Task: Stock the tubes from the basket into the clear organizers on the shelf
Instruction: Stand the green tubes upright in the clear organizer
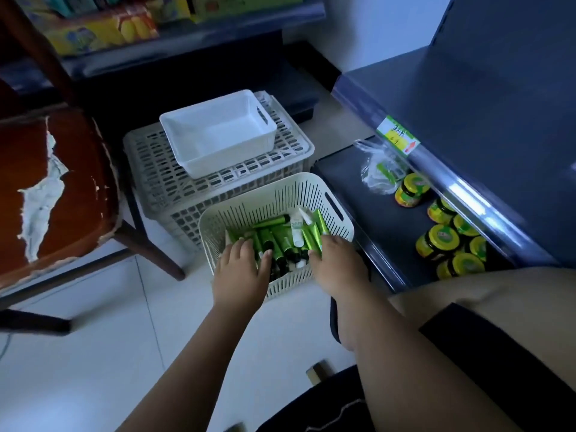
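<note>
Left hand (241, 269) rests spread-fingered on green tubes (274, 235) in the basket (274, 182), right hand (336, 266) digs among them, grip unclear, probably gathering stock for the shelf (352, 182).

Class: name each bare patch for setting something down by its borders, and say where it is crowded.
Free: the white tub, empty, on the crate; the lower shelf between plastic bag and basket; floor tiles left of the basket. Crowded: the basket, full of tubes; jars clustered farther in on that shelf.
</note>
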{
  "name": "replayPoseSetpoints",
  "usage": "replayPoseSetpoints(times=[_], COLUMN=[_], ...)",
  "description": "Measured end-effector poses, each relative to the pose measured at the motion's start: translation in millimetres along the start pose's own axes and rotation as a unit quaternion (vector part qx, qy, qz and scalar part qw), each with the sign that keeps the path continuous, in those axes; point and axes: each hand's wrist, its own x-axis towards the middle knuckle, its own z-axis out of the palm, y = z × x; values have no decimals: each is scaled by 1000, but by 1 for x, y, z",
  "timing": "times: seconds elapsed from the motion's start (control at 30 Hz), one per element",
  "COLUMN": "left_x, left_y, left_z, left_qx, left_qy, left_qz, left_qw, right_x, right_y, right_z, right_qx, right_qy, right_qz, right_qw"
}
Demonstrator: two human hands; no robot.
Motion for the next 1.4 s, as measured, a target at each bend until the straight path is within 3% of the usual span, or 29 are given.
replayPoseSetpoints(times=[0.17,0.27,0.53,0.7,0.83,1.03,1.1,1.23,1.3,1.4], left_x=[44,73,152,184,199,197,193,177,169,164], left_y=[-9,-6,4,-9,-9,-26,-30,-32,-29,-16], left_z=[36,59,123,141,133,109,100,78,62,33], left_qx=[-43,-41,101,190,145,-61,-167,-444,-513,-584], left_qy=[-49,-74,-163,-174,-199,-186,-167,-139,-161,-186], left_qz=[-44,-69,-85,-119,-144,-223,-283,-392,-377,-317], left_qw=[997,994,978,959,958,955,930,793,754,724], right_x=[50,90,184,206,213,208,207,202,200,200], right_y=[2,6,11,6,15,25,27,24,18,2], right_z=[23,34,87,117,132,137,131,98,78,40], right_qx=[23,27,61,3,8,59,81,265,390,523], right_qy=[-46,-120,-204,-168,-104,-95,-92,-106,-98,-94], right_qz=[42,69,179,176,183,225,217,172,195,252], right_qw=[998,990,960,970,977,968,968,943,894,809])
